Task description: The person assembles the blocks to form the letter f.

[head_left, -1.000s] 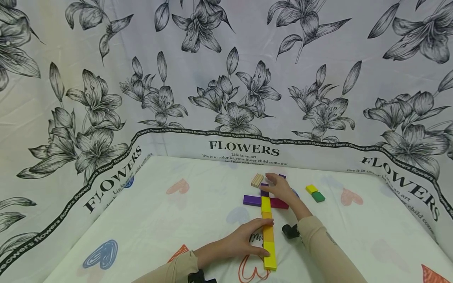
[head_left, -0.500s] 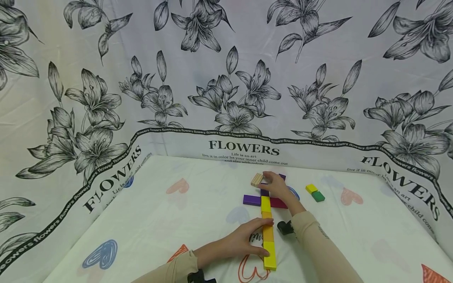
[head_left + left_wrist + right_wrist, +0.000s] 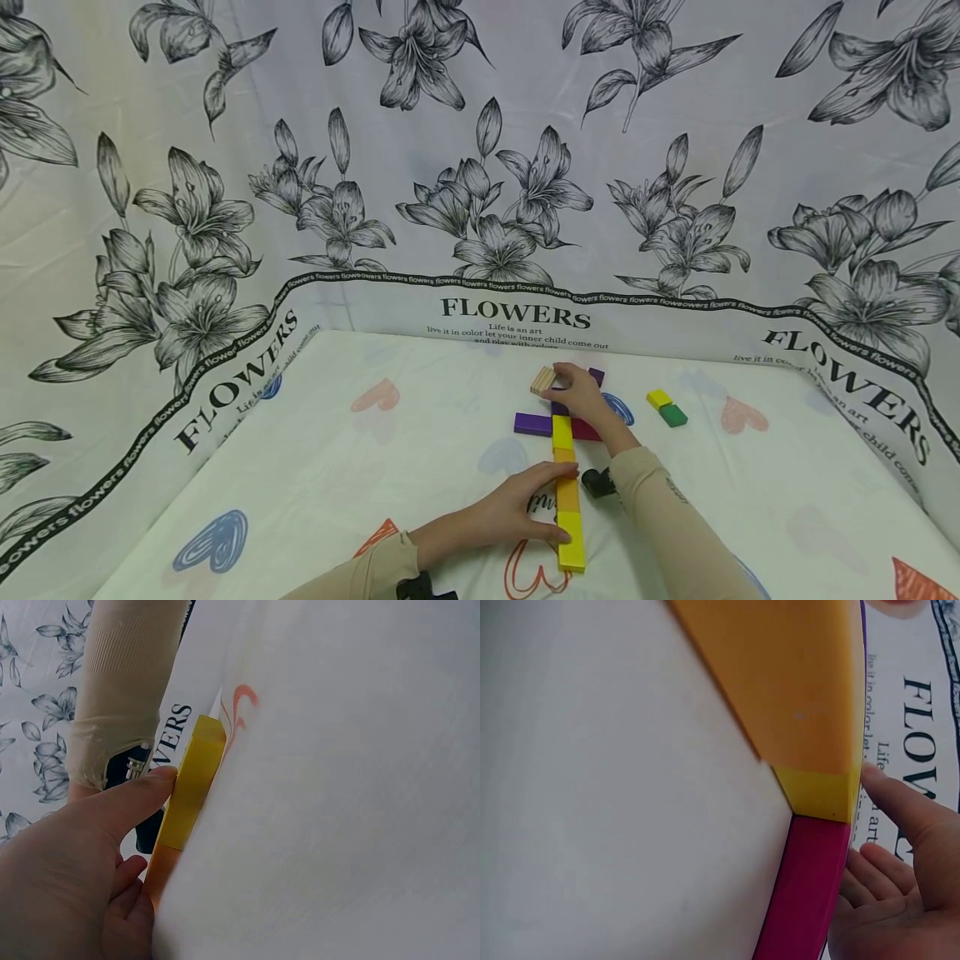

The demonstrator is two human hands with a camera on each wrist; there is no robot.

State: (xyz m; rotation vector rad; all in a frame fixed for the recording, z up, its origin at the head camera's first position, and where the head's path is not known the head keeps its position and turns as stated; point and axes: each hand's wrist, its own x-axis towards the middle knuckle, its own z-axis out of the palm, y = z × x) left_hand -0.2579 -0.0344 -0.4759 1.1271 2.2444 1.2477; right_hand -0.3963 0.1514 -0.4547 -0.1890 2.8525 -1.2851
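In the head view a column of yellow and orange blocks (image 3: 567, 492) lies lengthwise on the cloth. My left hand (image 3: 506, 510) rests along it, thumb on the nearest yellow block (image 3: 191, 791) and index finger reaching over an orange one. A purple block (image 3: 532, 424) and a magenta block (image 3: 802, 889) flank the column's far part. Beyond it, my right hand (image 3: 588, 400) reaches over a dark purple block (image 3: 559, 407) to the right side of a small group of plain wooden pieces (image 3: 543, 380). Its thumb and index finger stand apart there, and whether they touch the wood is unclear.
Another purple block (image 3: 597, 377) lies behind the right hand. Farther right are a small yellow block (image 3: 658, 397) and a green block (image 3: 673, 415), touching. A flower-printed curtain (image 3: 495, 167) hangs behind the heart-patterned cloth (image 3: 420, 467).
My right hand has moved slightly left, closer to the wooden pieces, showing more of the blue heart print. My left hand and the blocks have stayed in place.
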